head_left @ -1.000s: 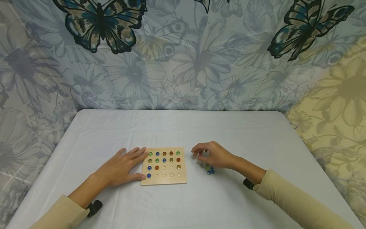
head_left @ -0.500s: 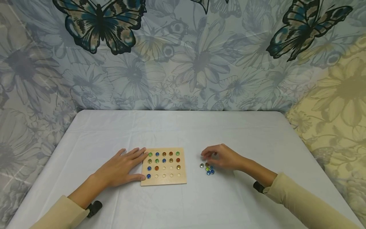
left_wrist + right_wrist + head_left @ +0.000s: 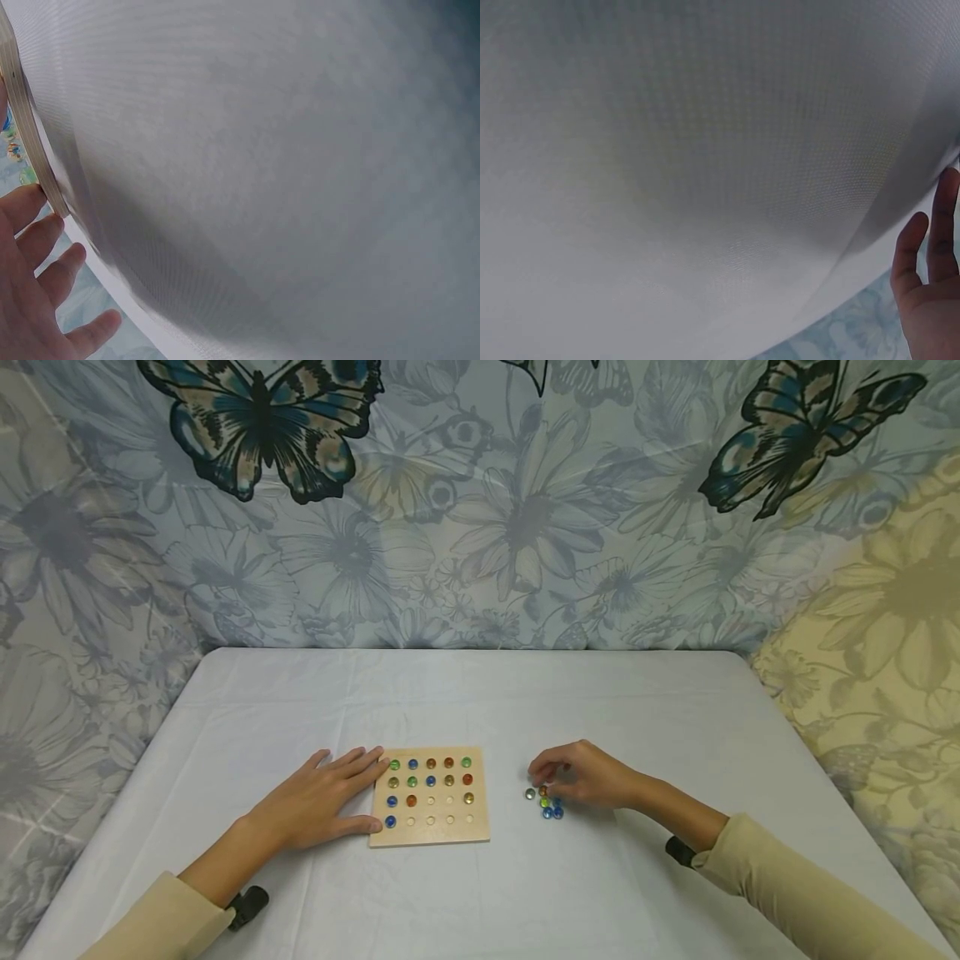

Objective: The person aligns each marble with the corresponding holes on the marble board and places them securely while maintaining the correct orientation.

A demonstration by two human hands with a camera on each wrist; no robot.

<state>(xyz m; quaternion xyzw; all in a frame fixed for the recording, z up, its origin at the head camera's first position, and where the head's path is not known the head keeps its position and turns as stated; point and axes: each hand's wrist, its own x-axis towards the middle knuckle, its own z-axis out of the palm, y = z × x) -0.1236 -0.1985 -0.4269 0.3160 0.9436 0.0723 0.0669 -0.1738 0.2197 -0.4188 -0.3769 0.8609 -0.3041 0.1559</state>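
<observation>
A square wooden board (image 3: 440, 832) lies on the white table, with rows of round hollows, many filled by coloured glass marbles (image 3: 431, 782). Several hollows in its lower two rows are bare. My left hand (image 3: 322, 802) rests at the board's left side, fingers spread, index fingertip and thumb on its edge. In the left wrist view those fingers (image 3: 56, 274) reach past the board's edge (image 3: 30, 127). Over a small cluster of loose marbles (image 3: 547, 813), right of the board, my right hand (image 3: 588, 774) bends its fingers downward. Whether it pinches a marble is hidden.
A white cloth covers the table (image 3: 480, 693). Behind it hangs a floral fabric backdrop (image 3: 480, 527) with butterflies. A clear marble (image 3: 530, 793) lies at the left of the loose cluster. A dark wrist camera (image 3: 248, 906) sits under the left sleeve.
My right hand has moved right, away from the board's side, and settled over the loose marbles, which have shifted slightly. The left hand and the board stay in place.
</observation>
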